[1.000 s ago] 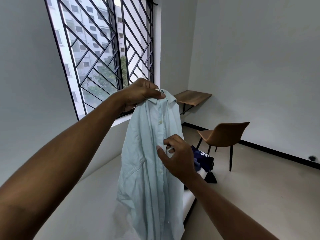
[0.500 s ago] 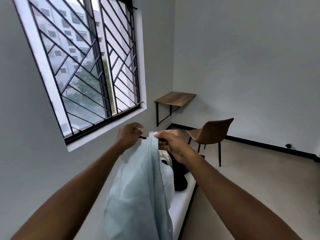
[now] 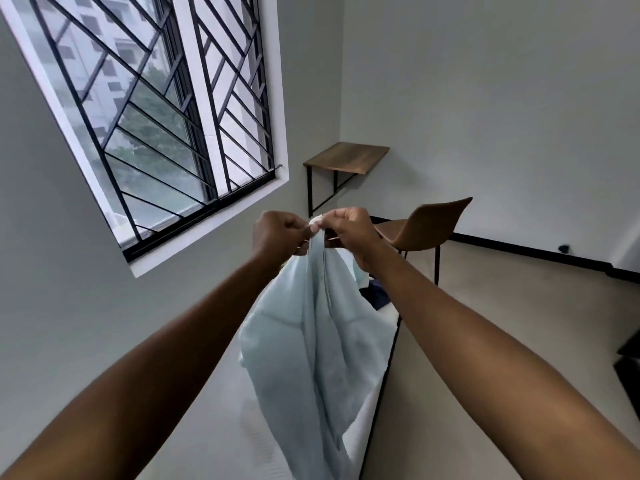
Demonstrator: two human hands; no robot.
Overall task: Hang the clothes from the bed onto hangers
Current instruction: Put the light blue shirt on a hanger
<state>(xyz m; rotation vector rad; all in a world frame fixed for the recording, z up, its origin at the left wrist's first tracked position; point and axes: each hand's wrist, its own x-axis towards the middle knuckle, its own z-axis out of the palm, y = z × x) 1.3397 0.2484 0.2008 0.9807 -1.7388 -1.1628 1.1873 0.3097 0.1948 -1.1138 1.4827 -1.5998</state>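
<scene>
Shirt [image 3: 311, 341]: pale blue-green, thin, creased, hangs limp in long folds above the bed [image 3: 221, 410], its bottom end cut off by the frame edge. At its bunched top edge both hands meet: L hand [image 3: 277, 233] and R hand [image 3: 349, 230], fingers curled, each pinching the cloth, close together. Behind, dark clothes [image 3: 375, 294] lie at the bed's far end. Farther: brown chair [image 3: 426, 223], wall desk [image 3: 346, 157], barred window [image 3: 156, 109] at left.
</scene>
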